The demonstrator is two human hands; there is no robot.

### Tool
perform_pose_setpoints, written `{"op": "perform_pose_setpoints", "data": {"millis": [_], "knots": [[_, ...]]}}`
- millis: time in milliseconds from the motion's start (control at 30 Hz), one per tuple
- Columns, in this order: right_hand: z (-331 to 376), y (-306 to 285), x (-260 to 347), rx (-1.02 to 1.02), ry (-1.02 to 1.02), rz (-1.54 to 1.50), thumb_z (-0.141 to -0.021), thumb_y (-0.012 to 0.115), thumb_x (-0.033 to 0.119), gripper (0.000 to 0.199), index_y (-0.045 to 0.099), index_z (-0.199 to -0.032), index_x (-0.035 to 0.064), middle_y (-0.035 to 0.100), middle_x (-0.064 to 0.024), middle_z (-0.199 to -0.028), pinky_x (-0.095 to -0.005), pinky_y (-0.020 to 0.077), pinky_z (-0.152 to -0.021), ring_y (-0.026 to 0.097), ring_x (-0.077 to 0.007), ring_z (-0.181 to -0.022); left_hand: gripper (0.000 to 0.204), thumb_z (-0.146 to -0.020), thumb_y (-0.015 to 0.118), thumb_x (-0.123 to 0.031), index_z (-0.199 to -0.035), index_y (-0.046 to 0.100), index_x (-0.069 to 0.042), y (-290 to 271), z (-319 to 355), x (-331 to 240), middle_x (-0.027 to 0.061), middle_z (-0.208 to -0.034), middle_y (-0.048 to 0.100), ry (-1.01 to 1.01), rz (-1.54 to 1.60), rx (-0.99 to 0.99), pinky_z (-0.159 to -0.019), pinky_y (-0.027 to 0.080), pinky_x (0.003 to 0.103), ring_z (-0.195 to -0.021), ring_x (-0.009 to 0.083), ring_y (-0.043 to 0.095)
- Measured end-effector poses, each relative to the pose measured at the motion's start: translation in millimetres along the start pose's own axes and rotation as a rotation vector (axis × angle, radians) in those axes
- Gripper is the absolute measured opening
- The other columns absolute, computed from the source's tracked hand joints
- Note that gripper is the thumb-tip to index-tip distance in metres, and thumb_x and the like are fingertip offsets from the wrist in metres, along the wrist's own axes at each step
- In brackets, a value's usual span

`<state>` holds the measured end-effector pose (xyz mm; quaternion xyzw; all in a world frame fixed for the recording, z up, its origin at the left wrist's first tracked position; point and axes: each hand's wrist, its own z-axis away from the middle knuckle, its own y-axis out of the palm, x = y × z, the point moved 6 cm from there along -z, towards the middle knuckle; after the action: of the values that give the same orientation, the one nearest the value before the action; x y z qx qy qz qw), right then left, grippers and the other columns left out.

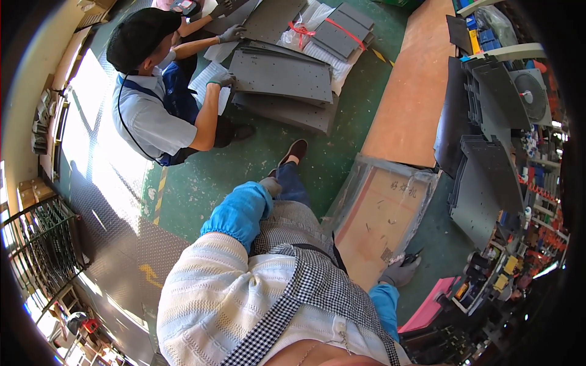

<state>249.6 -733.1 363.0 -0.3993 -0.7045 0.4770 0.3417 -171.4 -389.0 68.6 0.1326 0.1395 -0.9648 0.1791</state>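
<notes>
My left hand (270, 185), in a grey glove below a blue sleeve cover, is down by my thigh. Its fingers are mostly hidden, so I cannot tell their shape. On the other side my right hand (401, 272), also grey-gloved, is closed around a small dark tool (417, 254) whose tip sticks out past the fingers; its exact kind is too small to tell. Beside that hand lies a long cardboard-brown board (390, 210) edged with clear plastic wrap. Ahead, stacked grey metal panels (284, 73) with small holes are being touched by a co-worker's gloved hands.
A co-worker (165, 116) in a black cap bends over the panels at left; another person's arms show beyond. More panels (345, 30) tied with red strap lie on white wrap. Upright grey panels (485, 183) lean beside a cluttered rack at right. A pink board (430, 305) stands nearby.
</notes>
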Motion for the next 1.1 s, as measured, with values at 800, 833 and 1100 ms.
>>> {"op": "perform_pose_setpoints", "data": {"millis": [800, 833, 1100], "knots": [[-0.3, 1.2, -1.9, 0.093, 0.154, -0.058, -0.084, 0.069, 0.020, 0.064, 0.044, -0.142, 0.0054, 0.062, -0.0238, -0.119, -0.0493, 0.0482, -0.087, 0.062, -0.0417, -0.103, 0.047, -0.086, 0.057, -0.025, -0.131, 0.061, -0.010, -7.4, -5.4, -10.6, 0.0140, -0.135, 0.059, 0.028, -0.012, 0.002, -0.106, 0.041, 0.038, -0.126, 0.0315, 0.054], [-0.7, 1.2, 0.6, 0.097, 0.150, -0.059, -0.084, 0.069, 0.020, 0.064, 0.044, -0.142, 0.0054, 0.062, -0.0238, -0.119, -0.0493, 0.0482, -0.087, 0.062, -0.0417, -0.103, 0.047, -0.086, 0.057, -0.024, -0.130, 0.061, -0.010, -7.1, -6.1, -7.9, 0.0140, -0.135, 0.059, 0.020, -0.006, -0.001, -0.106, 0.041, 0.038, -0.126, 0.0315, 0.054], [-1.0, -4.8, 12.2, 0.108, 0.154, -0.064, -0.085, 0.068, 0.017, 0.063, 0.044, -0.142, 0.0046, 0.061, -0.0244, -0.119, -0.0482, 0.0490, -0.088, 0.062, -0.0417, -0.104, 0.045, -0.086, 0.056, -0.024, -0.128, 0.063, -0.010, -5.7, -8.1, -7.5, 0.0138, -0.133, 0.060, 0.021, -0.022, 0.004, -0.106, 0.042, 0.038, -0.125, 0.0317, 0.055]]}}
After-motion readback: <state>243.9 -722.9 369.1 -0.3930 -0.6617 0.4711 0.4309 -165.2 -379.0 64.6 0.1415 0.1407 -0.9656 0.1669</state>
